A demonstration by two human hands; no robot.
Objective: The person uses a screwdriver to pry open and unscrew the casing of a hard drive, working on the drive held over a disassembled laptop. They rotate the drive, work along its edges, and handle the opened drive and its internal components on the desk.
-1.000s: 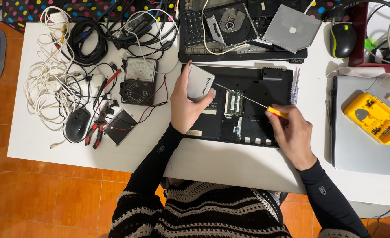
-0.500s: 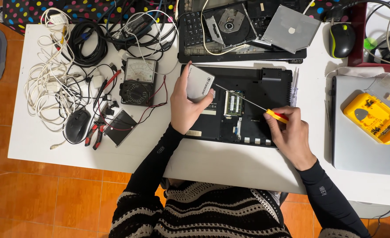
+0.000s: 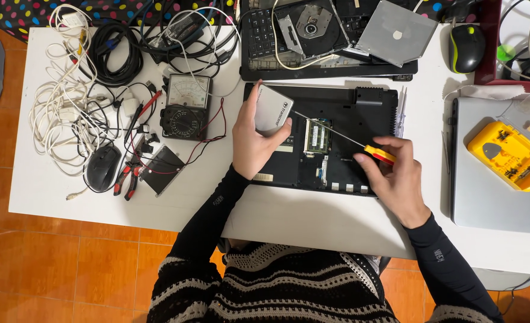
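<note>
A black laptop point(image 3: 361, 101) lies upside down on the white table point(image 3: 313, 215) with its bottom bay uncovered and green memory sticks showing. My left hand point(image 3: 250, 143) grips a flat silver drive point(image 3: 272, 109) above the laptop's left part. My right hand point(image 3: 396, 179) holds a long thin screwdriver point(image 3: 343, 136) by its orange and yellow handle. The shaft slants up and to the left, and its tip meets the drive's edge near my left fingers.
An analog multimeter point(image 3: 186, 107) with red and black leads, pliers point(image 3: 124, 179), a black mouse point(image 3: 102, 168) and tangled cables point(image 3: 67, 113) fill the left. A dismantled laptop with an optical drive point(image 3: 319, 27) lies at the back. A silver laptop point(image 3: 486, 191) carries a yellow bit case point(image 3: 510, 155).
My right hand has shifted slightly with the screwdriver, its tip staying at the drive. The left hand and the drive stay put.
</note>
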